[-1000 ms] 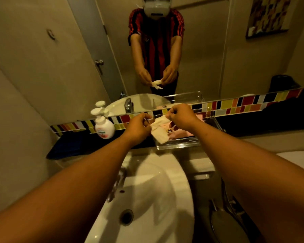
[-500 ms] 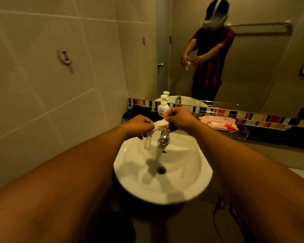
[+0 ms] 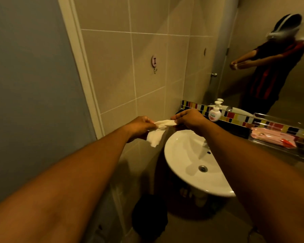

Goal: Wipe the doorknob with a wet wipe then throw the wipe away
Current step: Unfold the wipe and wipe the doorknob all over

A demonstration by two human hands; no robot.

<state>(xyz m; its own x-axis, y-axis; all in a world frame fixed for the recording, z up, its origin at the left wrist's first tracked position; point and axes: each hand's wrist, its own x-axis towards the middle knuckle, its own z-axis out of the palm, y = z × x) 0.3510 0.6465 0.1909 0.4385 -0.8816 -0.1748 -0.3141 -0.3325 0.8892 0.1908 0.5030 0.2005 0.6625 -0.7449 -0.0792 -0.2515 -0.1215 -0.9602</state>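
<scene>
A white wet wipe [image 3: 159,130] is stretched between both my hands in front of the tiled wall. My left hand [image 3: 139,126] pinches its left end, and a loose flap hangs below it. My right hand [image 3: 189,119] pinches the right end. A grey door [image 3: 30,85] with a white frame fills the left side; its knob is not in direct view. A round metal doorknob [image 3: 214,74] shows only as a reflection in the mirror. A dark bin [image 3: 149,216] stands on the floor below the basin.
A white basin [image 3: 191,160] juts out at the right, with a soap pump bottle [image 3: 215,112] on the ledge behind. A clear tray [image 3: 279,148] holds a pink wipe pack [image 3: 272,136]. A small hook [image 3: 154,62] hangs on the tiled wall.
My view has swung left from the basin and mirror toward the door and tiled wall. Both hands still hold the wipe, now pulled further open away from the basin.
</scene>
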